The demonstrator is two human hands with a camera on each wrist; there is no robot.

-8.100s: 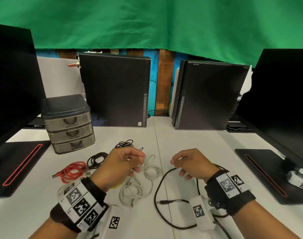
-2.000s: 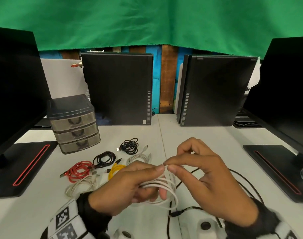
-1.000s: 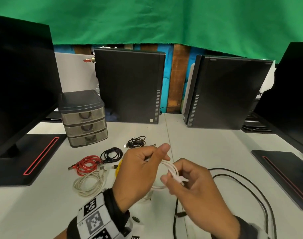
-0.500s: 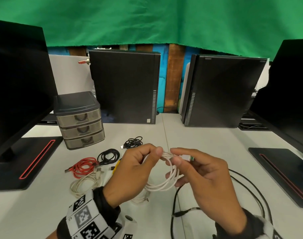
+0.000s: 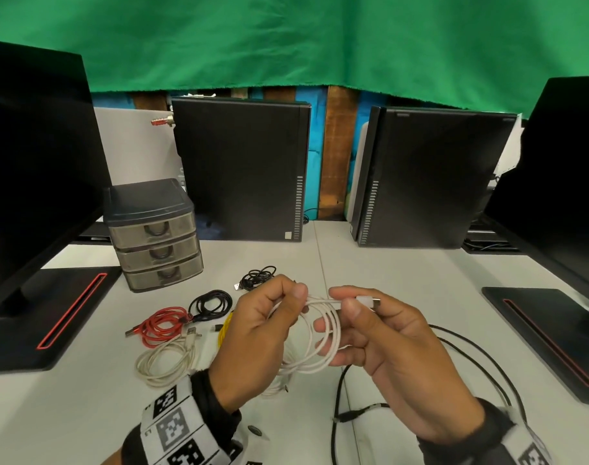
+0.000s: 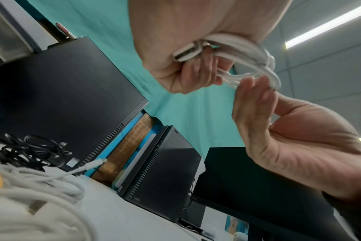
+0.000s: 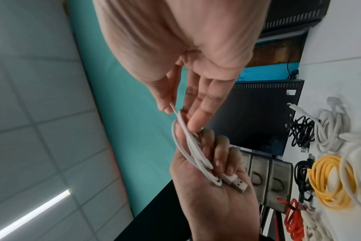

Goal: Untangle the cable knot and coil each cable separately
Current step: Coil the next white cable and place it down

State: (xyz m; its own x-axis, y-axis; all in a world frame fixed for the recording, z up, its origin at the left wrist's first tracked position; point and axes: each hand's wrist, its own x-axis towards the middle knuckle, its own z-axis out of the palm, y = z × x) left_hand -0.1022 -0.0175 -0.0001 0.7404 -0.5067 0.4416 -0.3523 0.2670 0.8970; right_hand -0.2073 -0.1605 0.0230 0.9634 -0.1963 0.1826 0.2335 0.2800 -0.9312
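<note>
Head view: left grip (image 5: 259, 333) holds white cable (image 5: 323, 344) coil; right grip (image 5: 383, 347) pinches its rightward-pointing plug.

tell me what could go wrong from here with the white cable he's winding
1. The left hand grips several loops of the white cable in curled fingers; if the grip loosens, the coil could spring apart.
2. The right hand pinches only the free end near the plug; a slip could undo the last turn.
3. The loose black cable lies on the table right under the hands; setting the coil there might tangle them again.
</note>
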